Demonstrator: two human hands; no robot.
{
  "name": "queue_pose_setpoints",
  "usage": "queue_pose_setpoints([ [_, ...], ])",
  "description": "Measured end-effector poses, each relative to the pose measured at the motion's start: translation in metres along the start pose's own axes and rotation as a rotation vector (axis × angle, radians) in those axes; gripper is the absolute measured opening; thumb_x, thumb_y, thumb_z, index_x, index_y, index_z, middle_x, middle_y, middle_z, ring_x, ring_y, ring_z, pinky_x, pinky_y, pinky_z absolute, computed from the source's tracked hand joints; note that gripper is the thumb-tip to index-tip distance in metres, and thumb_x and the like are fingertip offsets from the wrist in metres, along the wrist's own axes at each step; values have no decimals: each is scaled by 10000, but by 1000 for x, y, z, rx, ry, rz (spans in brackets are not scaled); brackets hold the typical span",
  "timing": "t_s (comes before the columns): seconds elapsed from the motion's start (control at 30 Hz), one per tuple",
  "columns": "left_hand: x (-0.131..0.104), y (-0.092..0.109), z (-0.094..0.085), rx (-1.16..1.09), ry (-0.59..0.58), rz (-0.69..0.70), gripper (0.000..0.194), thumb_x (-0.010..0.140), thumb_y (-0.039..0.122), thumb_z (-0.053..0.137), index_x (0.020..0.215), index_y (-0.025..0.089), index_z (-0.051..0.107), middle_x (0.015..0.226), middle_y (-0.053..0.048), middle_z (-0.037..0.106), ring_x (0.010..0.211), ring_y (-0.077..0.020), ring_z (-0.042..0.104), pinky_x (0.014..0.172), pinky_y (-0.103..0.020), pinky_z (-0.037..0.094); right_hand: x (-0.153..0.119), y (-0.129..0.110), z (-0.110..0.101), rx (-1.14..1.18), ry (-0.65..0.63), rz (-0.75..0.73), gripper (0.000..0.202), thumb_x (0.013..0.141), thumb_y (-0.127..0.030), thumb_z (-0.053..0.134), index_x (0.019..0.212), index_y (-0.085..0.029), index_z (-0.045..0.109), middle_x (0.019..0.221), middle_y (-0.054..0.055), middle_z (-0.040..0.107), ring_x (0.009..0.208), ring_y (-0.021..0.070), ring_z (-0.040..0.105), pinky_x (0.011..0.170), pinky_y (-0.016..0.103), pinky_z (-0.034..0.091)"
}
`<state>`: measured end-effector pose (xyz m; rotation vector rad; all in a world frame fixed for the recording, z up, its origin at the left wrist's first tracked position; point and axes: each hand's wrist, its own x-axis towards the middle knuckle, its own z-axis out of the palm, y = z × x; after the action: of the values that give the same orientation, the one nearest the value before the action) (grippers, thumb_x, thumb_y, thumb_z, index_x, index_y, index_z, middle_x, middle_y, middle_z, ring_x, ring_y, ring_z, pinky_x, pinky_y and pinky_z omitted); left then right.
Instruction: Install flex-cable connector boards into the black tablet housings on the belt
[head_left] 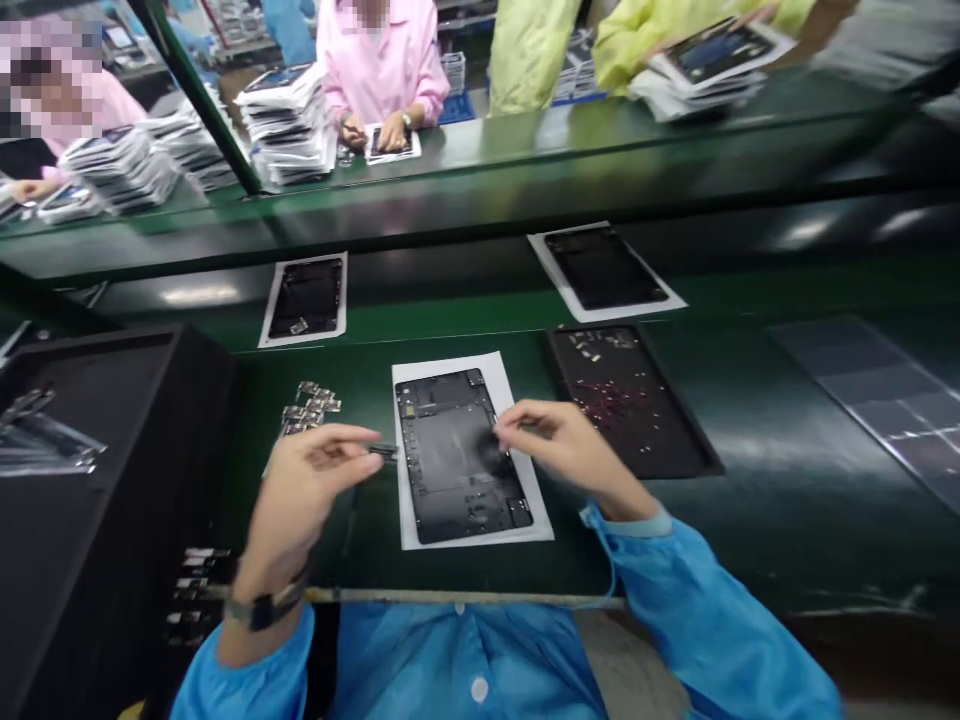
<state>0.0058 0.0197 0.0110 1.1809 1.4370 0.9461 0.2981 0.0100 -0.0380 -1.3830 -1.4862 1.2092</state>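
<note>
A black tablet back housing (450, 460) lies open side up on a sheet of white paper (412, 530) in front of me. My left hand (311, 475) is beside its left edge, thumb and forefinger pinched on a small dark part (386, 452) with a shiny end; its exact kind is unclear. Over the right edge of the housing, my right hand (562, 445) is closed in a pinch, and its fingertips hide whatever may be between them. Small metallic circuit pieces (309, 405) lie on the green bench just beyond my left hand.
A black tray (637, 400) of tiny parts and reddish bits sits at right, near clear plastic sheets (885, 400). Two more housings, one left (307, 295) and one right (604, 265), lie farther back. A black box (97, 480) stands left. Co-workers (382, 70) work across the bench.
</note>
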Motion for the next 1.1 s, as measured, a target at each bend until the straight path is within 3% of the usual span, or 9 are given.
queue_pose_setpoints([
  [0.1,20,-11,47,-84,-260,-95,221,516,201,836,724,161,774,583,-1,626,556,-123,569,573,-246,467,2,-3,20,28,-162,-4,251,814,-421,685,763,-175,692,660,43,704,648,178,629,669,306,492],
  [0.23,38,-27,75,-144,-368,-163,223,522,184,829,733,149,764,563,8,612,541,-102,543,567,-227,438,3,2,24,58,-238,43,243,828,-394,668,761,-161,685,672,40,705,643,154,609,649,279,475],
  [0.6,46,-46,83,-144,-450,-225,225,550,205,835,755,144,762,578,-10,641,558,-116,574,569,-228,437,6,12,22,52,-230,76,136,788,-285,684,750,-154,700,692,21,694,647,133,606,641,253,481],
  [1.1,42,-44,85,-31,-436,-225,195,538,197,818,717,143,762,544,-6,641,521,-119,572,541,-234,449,7,19,26,78,-296,246,104,791,-235,667,754,-148,708,641,23,720,614,137,667,587,231,473],
])
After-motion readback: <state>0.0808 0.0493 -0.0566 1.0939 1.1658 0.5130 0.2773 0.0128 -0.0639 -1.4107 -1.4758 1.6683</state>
